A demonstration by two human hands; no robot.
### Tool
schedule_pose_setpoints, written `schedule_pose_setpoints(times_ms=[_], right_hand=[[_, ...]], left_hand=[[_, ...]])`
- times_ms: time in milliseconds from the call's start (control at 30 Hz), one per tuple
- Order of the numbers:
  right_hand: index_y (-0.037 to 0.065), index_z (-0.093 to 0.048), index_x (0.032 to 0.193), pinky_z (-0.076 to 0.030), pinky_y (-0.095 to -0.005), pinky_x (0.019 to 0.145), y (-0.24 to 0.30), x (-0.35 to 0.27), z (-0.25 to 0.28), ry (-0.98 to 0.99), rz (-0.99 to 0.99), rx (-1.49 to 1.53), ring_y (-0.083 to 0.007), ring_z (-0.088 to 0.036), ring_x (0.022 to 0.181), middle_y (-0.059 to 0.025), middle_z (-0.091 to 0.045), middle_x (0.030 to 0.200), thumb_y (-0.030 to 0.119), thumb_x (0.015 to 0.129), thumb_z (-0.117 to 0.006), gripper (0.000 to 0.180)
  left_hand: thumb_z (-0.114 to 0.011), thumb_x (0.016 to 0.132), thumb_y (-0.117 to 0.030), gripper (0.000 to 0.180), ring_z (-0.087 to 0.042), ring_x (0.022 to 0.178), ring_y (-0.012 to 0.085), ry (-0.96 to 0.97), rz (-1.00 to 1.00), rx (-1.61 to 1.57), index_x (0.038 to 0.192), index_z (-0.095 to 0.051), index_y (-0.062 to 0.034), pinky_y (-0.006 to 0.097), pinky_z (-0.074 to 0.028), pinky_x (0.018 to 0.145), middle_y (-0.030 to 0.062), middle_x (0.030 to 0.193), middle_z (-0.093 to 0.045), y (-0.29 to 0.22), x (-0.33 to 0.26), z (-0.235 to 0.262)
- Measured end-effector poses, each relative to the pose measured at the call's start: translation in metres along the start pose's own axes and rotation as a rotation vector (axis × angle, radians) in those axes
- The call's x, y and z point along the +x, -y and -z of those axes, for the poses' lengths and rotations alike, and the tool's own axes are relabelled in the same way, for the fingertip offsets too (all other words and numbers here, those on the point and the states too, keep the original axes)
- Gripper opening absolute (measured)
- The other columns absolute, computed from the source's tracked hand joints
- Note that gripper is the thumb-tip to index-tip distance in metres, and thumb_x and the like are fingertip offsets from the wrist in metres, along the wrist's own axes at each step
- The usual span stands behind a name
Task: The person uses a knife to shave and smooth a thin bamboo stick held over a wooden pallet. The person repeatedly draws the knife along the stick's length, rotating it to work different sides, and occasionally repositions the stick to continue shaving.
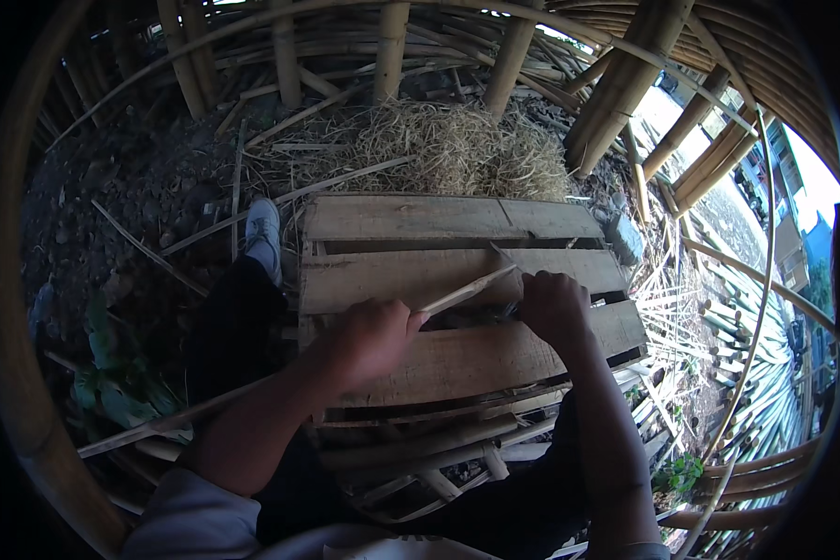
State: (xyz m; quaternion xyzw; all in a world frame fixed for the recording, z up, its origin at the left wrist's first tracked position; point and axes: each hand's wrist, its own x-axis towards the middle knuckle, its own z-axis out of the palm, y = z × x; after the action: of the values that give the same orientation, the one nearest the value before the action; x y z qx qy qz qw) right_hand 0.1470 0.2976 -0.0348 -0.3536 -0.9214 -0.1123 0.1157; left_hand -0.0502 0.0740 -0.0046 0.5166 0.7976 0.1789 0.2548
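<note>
My left hand (375,338) is closed around a thin bamboo strip (467,291). One end of the strip slants up to the right over the slatted wooden bench (439,359); its long tail passes beneath my left forearm to the lower left. Facing it, my right hand (554,303) makes a fist around what looks like a knife. A narrow pointed part of the knife (506,256) shows beside the strip's tip, while the handle is hidden in my fingers. Both hands are just above the bench boards.
Beyond the bench lies a heap of pale shavings (448,149). Bamboo posts (392,56) stand behind it. Many cut bamboo poles (756,345) are stacked on the right. My shoe (263,229) rests left of the bench, near loose strips and a leafy plant (112,373).
</note>
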Motion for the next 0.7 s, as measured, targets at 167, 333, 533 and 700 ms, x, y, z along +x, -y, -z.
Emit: schedule_pose_setpoints(times_ms=[167,333,533,700], right_hand=[[0.007,-0.061,0.077,-0.052,-0.0541,0.055,0.012,-0.011,0.029,-0.124,-0.004,0.164,-0.0429,-0.065,0.06,-0.0184,-0.063,0.065,0.024,0.101,-0.061,0.029],[0.009,-0.058,0.088,-0.045,-0.0546,0.05,0.04,-0.022,0.006,-0.198,0.211,0.301,-0.0413,-0.061,0.06,-0.0161,-0.058,0.066,0.021,0.099,-0.066,0.018],[0.01,-0.062,0.087,-0.051,-0.0514,0.047,0.027,0.0,0.007,-0.229,0.298,0.195,-0.038,-0.064,0.056,-0.0128,-0.06,0.064,0.027,0.098,-0.063,0.021],[0.008,-0.062,0.087,-0.051,-0.0589,0.055,0.035,-0.008,0.006,-0.112,0.229,0.387,-0.0419,-0.062,0.054,-0.016,-0.061,0.064,0.023,0.1,-0.061,0.02]], left_hand=[[-0.048,0.11,-0.036,0.05,-0.075,0.075,0.0398,-0.014,-0.021,0.039,0.087,-0.071,0.0019,0.049,-0.062,0.071,0.0237,0.076,-0.072,-0.001,-0.002,0.0],[-0.046,0.111,-0.037,0.053,-0.075,0.078,0.0419,-0.01,0.001,0.021,0.09,-0.072,0.0038,0.05,-0.061,0.074,0.0249,0.078,-0.072,-0.007,0.002,-0.001],[-0.039,0.112,-0.044,0.062,-0.073,0.084,0.0444,0.188,0.061,-0.045,0.092,-0.071,0.0046,0.053,-0.057,0.082,0.0279,0.085,-0.072,0.003,0.016,0.013],[-0.036,0.113,-0.049,0.066,-0.064,0.068,0.0278,0.317,0.037,-0.161,0.088,-0.066,0.0039,0.044,-0.053,0.075,0.014,0.069,-0.063,0.029,0.01,0.025]])
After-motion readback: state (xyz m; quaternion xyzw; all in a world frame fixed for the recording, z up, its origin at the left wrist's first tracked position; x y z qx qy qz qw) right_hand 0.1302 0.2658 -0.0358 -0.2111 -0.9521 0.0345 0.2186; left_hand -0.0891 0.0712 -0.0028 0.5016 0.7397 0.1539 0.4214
